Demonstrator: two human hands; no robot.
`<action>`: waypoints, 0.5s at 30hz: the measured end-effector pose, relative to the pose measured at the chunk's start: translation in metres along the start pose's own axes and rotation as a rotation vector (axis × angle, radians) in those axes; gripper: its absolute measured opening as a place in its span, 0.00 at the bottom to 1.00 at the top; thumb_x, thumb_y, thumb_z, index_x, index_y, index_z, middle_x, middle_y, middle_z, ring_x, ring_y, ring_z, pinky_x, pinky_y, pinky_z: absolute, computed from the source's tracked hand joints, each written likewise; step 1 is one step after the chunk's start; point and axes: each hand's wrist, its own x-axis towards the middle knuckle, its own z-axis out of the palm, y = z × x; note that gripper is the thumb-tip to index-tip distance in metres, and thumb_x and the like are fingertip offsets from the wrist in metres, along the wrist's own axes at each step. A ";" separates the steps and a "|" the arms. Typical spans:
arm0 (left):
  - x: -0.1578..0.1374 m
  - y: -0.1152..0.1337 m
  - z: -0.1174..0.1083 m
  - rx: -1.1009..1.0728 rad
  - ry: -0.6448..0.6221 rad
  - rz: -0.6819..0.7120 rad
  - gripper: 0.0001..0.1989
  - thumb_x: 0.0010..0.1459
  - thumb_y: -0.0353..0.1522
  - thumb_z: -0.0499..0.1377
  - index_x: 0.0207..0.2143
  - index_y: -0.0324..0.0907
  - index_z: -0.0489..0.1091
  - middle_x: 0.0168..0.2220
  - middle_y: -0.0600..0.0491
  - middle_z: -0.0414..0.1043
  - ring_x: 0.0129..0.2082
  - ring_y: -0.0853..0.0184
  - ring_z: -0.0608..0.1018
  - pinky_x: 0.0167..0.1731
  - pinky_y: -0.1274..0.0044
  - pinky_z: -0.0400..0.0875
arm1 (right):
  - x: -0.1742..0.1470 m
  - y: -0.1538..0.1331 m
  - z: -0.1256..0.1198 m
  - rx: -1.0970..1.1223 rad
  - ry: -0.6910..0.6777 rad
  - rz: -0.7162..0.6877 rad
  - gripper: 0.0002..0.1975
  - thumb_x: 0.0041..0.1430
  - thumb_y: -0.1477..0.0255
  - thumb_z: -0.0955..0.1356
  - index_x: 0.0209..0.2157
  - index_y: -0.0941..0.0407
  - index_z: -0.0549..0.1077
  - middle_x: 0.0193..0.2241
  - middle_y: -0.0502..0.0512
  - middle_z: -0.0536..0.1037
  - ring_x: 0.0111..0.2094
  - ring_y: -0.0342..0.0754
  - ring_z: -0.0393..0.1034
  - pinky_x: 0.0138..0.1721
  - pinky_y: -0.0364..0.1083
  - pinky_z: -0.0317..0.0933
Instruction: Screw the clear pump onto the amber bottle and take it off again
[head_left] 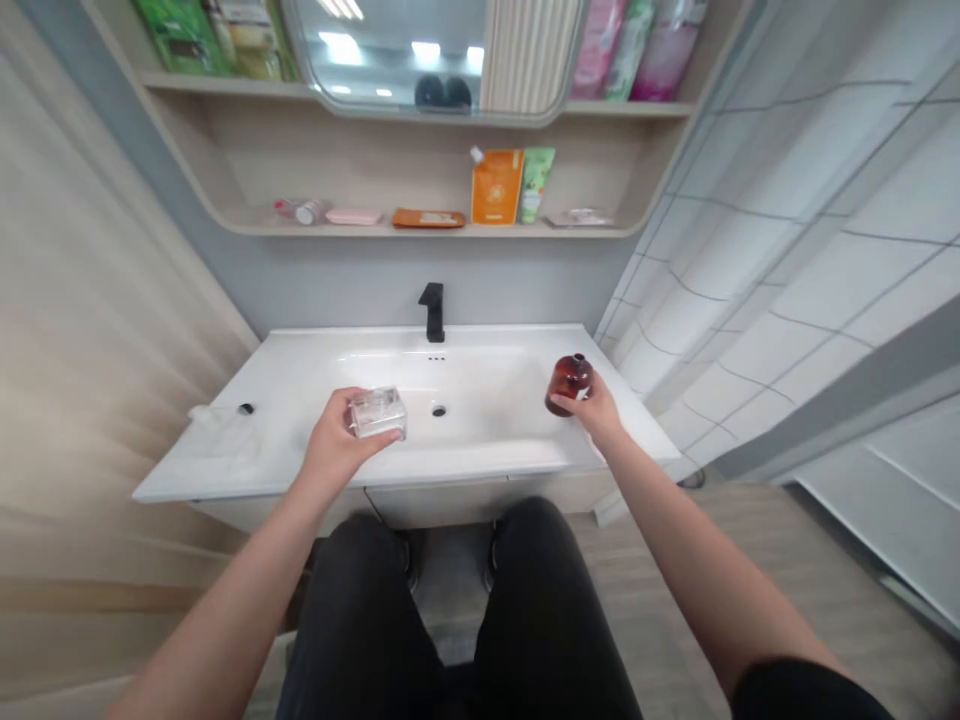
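Over the left part of the white sink (pixel 480 440), my left hand (pixel 336 436) is closed around a clear, box-shaped container (pixel 379 412). Whether anything is inside it I cannot tell. On the sink's right side my right hand (pixel 598 405) grips a brown bottle (pixel 570 380) by its body. The bottle is upright, with an open neck and no cap on it; a bit of white label shows by my fingers. Between the two hands lies the drain (pixel 439 410), below a black faucet (pixel 432 312).
A clear item with a black tip (pixel 246 409), perhaps a bag or pump, lies on the counter's left end. Above, a shelf (pixel 360 229) holds an orange pouch (pixel 496 187), a green tube (pixel 535 184) and small packets. A mirror (pixel 420 60) hangs there. Curtains (pixel 750 250) flank both sides.
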 end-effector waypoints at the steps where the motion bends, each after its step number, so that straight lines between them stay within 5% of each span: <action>1: 0.011 -0.009 0.006 0.001 -0.017 0.008 0.42 0.36 0.40 0.83 0.52 0.47 0.68 0.46 0.52 0.80 0.43 0.58 0.85 0.48 0.65 0.82 | -0.001 -0.010 0.011 0.077 -0.061 -0.006 0.44 0.44 0.50 0.80 0.60 0.53 0.72 0.51 0.57 0.81 0.48 0.57 0.74 0.52 0.53 0.70; 9: 0.099 -0.070 0.073 0.010 -0.026 0.079 0.39 0.36 0.38 0.81 0.49 0.48 0.69 0.45 0.54 0.77 0.43 0.60 0.83 0.48 0.65 0.78 | 0.009 -0.079 0.121 0.405 -0.449 0.065 0.41 0.39 0.65 0.82 0.57 0.50 0.71 0.50 0.52 0.81 0.52 0.58 0.76 0.57 0.55 0.70; 15: 0.141 -0.104 0.100 -0.007 0.010 0.060 0.39 0.35 0.36 0.79 0.50 0.47 0.69 0.44 0.54 0.78 0.42 0.58 0.83 0.47 0.65 0.78 | 0.025 -0.084 0.176 0.492 -0.638 0.132 0.39 0.37 0.72 0.79 0.54 0.50 0.72 0.43 0.49 0.82 0.45 0.56 0.76 0.45 0.51 0.72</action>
